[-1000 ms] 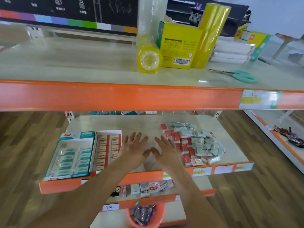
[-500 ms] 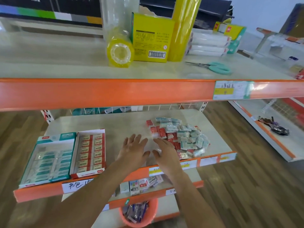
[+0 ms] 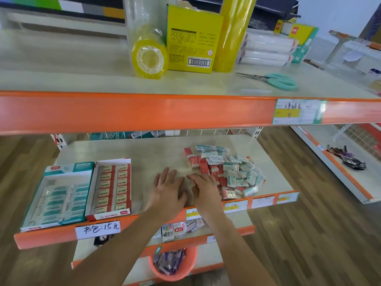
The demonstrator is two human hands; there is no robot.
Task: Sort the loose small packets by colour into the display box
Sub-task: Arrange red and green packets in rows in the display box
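Both hands, left hand (image 3: 168,191) and right hand (image 3: 204,187), lie flat with nothing in their grip on the shelf (image 3: 144,153) between the "2B" red display box (image 3: 111,187) and the heap of loose packets (image 3: 226,170), above a tag reading "15元" (image 3: 98,229).

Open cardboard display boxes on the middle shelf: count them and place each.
2. The teal-trimmed open cardboard display box sits at the shelf's left end; the red-trimmed open cardboard display box stands directly to its right, touching it.

We count two display boxes on the middle shelf (image 3: 165,149): one teal box (image 3: 55,199) and one red box (image 3: 111,188) just right of it. Farther right lies one heap of loose packets (image 3: 226,170), red and teal, too many to count. Two hands, left hand (image 3: 168,187) and right hand (image 3: 205,187), rest between.
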